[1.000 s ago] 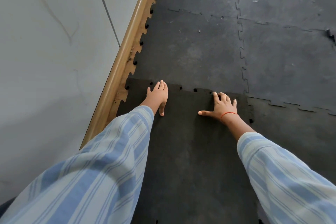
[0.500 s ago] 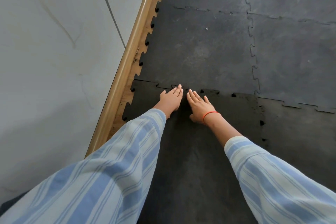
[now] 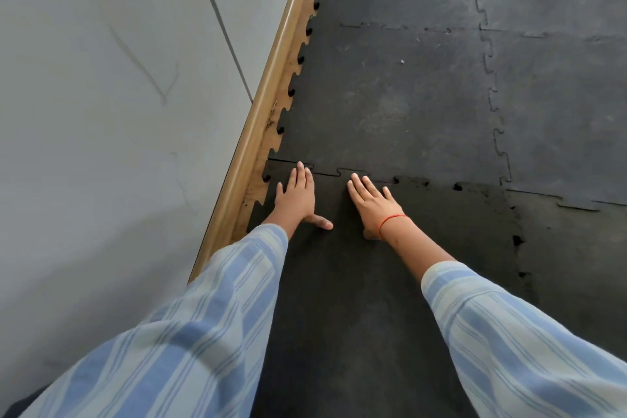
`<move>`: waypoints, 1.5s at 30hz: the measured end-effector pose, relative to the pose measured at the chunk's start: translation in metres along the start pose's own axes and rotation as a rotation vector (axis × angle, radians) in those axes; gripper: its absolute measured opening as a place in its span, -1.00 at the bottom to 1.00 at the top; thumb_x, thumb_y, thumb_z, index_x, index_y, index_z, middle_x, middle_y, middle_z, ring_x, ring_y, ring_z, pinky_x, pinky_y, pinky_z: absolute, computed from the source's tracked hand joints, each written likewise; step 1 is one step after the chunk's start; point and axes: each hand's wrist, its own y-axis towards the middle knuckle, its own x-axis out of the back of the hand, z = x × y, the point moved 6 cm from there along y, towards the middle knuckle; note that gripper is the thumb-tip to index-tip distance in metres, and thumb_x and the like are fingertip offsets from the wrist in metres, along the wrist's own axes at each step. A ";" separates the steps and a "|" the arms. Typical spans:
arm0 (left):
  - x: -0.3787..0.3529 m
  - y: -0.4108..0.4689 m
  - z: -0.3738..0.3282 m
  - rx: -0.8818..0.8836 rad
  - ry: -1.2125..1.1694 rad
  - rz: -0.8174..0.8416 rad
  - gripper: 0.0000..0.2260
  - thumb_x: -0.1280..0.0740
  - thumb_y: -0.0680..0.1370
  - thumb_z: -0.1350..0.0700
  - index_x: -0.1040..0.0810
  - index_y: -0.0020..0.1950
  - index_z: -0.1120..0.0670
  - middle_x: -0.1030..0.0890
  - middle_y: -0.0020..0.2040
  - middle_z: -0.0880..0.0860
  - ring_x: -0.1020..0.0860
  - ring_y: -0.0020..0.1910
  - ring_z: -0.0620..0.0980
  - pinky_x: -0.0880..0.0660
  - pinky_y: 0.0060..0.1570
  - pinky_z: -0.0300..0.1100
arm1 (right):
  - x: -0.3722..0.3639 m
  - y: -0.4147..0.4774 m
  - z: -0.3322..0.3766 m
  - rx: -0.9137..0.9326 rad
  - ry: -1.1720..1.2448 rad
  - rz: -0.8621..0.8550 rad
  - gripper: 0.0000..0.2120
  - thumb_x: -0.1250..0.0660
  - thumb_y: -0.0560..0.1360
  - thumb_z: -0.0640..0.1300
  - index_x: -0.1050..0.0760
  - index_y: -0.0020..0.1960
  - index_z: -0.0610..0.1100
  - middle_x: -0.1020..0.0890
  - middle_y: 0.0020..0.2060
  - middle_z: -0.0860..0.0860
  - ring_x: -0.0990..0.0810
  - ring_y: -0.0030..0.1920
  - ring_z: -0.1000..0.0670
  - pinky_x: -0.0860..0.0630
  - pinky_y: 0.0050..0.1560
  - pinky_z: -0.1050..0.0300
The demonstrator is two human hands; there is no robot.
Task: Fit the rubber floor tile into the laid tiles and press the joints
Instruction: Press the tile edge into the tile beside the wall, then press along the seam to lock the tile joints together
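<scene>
A dark rubber floor tile with jigsaw edges lies in front of me, its far edge meeting a laid tile. My left hand lies flat, palm down, near the tile's far left corner, fingertips on the joint. My right hand, with a red thread at the wrist, presses flat beside it, fingers spread, tips just short of the joint. Left of centre the joint looks closed; to the right small gaps show along it.
A wooden skirting strip runs along the tiles' left edge, below a grey wall. More laid tiles cover the floor to the right and beyond. Gaps show on the near tile's right edge.
A second ago my hands were wide apart on the far edge. The right hand came left beside the left hand, then both spread slightly, and the left part of the joint now lies flat.
</scene>
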 end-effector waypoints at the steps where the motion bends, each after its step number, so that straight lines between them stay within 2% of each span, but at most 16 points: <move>1: 0.001 0.004 -0.001 -0.007 0.007 0.009 0.23 -0.47 0.32 -0.30 0.34 0.56 0.18 0.38 0.55 0.17 0.27 0.56 0.15 0.10 0.50 0.16 | 0.000 0.001 -0.001 0.001 0.011 0.008 -0.05 -0.34 0.46 -0.25 0.30 0.55 -0.14 0.29 0.54 -0.01 0.26 0.55 -0.05 0.07 0.53 -0.14; 6: 0.001 0.006 -0.005 -0.008 0.026 0.032 0.23 -0.46 0.32 -0.31 0.35 0.55 0.19 0.39 0.55 0.18 0.28 0.56 0.15 0.11 0.50 0.16 | 0.001 0.002 -0.004 0.009 0.076 0.049 -0.05 -0.32 0.46 -0.27 0.32 0.55 -0.11 0.32 0.53 0.02 0.28 0.54 -0.04 0.11 0.53 -0.13; 9: 0.005 0.001 -0.006 -0.014 0.049 0.040 0.19 -0.45 0.36 -0.28 0.33 0.56 0.19 0.37 0.55 0.17 0.27 0.56 0.14 0.12 0.49 0.18 | 0.003 -0.003 -0.006 0.014 0.162 0.015 -0.09 -0.31 0.47 -0.24 0.26 0.55 -0.15 0.27 0.55 -0.02 0.25 0.55 -0.05 0.12 0.52 -0.11; 12: 0.009 -0.005 -0.036 -0.178 0.089 0.043 -0.05 -0.33 0.53 -0.18 0.26 0.58 0.17 0.32 0.58 0.12 0.23 0.57 0.10 0.10 0.48 0.22 | -0.006 -0.021 -0.036 -0.162 0.273 -0.124 -0.13 -0.28 0.50 0.03 0.20 0.56 -0.21 0.21 0.55 -0.08 0.20 0.56 -0.06 0.11 0.52 -0.04; 14: 0.001 -0.013 -0.074 -0.303 0.088 0.074 -0.23 -0.21 0.62 -0.10 0.22 0.59 0.14 0.31 0.59 0.08 0.21 0.58 0.07 0.07 0.48 0.22 | -0.019 -0.040 -0.067 -0.291 0.285 -0.162 -0.16 -0.16 0.54 0.18 0.20 0.56 -0.19 0.22 0.55 -0.06 0.21 0.56 -0.03 0.13 0.53 -0.02; 16: -0.008 -0.018 -0.111 -0.375 0.125 0.076 -0.32 -0.15 0.66 -0.04 0.21 0.60 0.11 0.31 0.59 0.05 0.22 0.58 0.05 0.07 0.49 0.20 | -0.025 -0.052 -0.088 -0.315 0.263 -0.124 -0.26 -0.07 0.59 0.16 0.20 0.56 -0.17 0.22 0.55 -0.04 0.20 0.56 0.00 0.12 0.53 -0.01; 19: -0.012 -0.014 -0.144 -0.418 0.147 0.029 -0.37 -0.10 0.68 0.02 0.22 0.60 0.09 0.31 0.59 0.01 0.22 0.58 0.03 0.08 0.50 0.16 | -0.026 -0.050 -0.097 -0.290 0.290 -0.047 -0.37 -0.01 0.63 0.02 0.19 0.56 -0.16 0.21 0.56 -0.01 0.20 0.55 0.01 0.10 0.53 -0.03; 25: -0.009 -0.010 -0.152 -0.406 0.179 0.030 -0.37 -0.09 0.68 0.00 0.24 0.59 0.08 0.33 0.58 0.00 0.23 0.58 0.02 0.06 0.52 0.11 | -0.030 -0.045 -0.101 -0.265 0.322 0.018 -0.39 0.02 0.64 0.00 0.25 0.55 -0.13 0.28 0.54 0.02 0.25 0.55 0.02 0.12 0.52 -0.05; 31: -0.011 -0.011 -0.159 -0.373 0.191 -0.016 -0.39 -0.02 0.68 -0.06 0.26 0.59 0.09 0.33 0.58 0.04 0.23 0.58 0.02 0.12 0.52 0.13 | -0.035 -0.052 -0.102 -0.253 0.351 -0.077 -0.42 0.05 0.65 -0.03 0.25 0.55 -0.17 0.25 0.55 -0.04 0.25 0.55 -0.01 0.18 0.52 0.00; 34: -0.019 -0.015 -0.178 -0.465 0.212 -0.068 -0.39 0.03 0.67 -0.13 0.25 0.59 0.07 0.31 0.58 0.03 0.23 0.58 0.01 0.11 0.53 0.06 | -0.049 -0.080 -0.138 -0.418 0.325 -0.191 -0.40 0.09 0.65 0.05 0.23 0.55 -0.19 0.22 0.55 -0.07 0.24 0.55 -0.02 0.19 0.52 0.04; 36: -0.025 -0.019 -0.199 -0.542 0.238 -0.094 -0.38 0.05 0.67 -0.16 0.25 0.59 0.06 0.30 0.59 0.01 0.22 0.58 0.00 0.13 0.53 0.05 | -0.057 -0.102 -0.165 -0.508 0.304 -0.188 -0.40 0.12 0.65 0.08 0.24 0.55 -0.18 0.22 0.55 -0.05 0.24 0.55 0.01 0.20 0.53 0.03; 41: -0.030 -0.025 -0.245 -0.661 0.273 -0.116 -0.34 0.04 0.65 -0.21 0.23 0.59 0.08 0.27 0.59 -0.01 0.20 0.58 -0.03 0.13 0.52 0.05 | -0.061 -0.118 -0.191 -0.555 0.320 -0.113 -0.42 0.12 0.65 0.03 0.25 0.55 -0.17 0.23 0.55 -0.03 0.25 0.55 0.01 0.17 0.53 -0.03; 45: -0.032 -0.019 -0.258 -0.665 0.243 -0.092 -0.25 0.00 0.60 -0.30 0.25 0.59 0.08 0.30 0.59 -0.01 0.24 0.57 -0.04 0.18 0.53 0.08 | -0.065 -0.112 -0.191 -0.567 0.340 -0.075 -0.42 0.12 0.65 0.02 0.28 0.54 -0.17 0.27 0.54 -0.05 0.27 0.54 -0.01 0.18 0.53 -0.05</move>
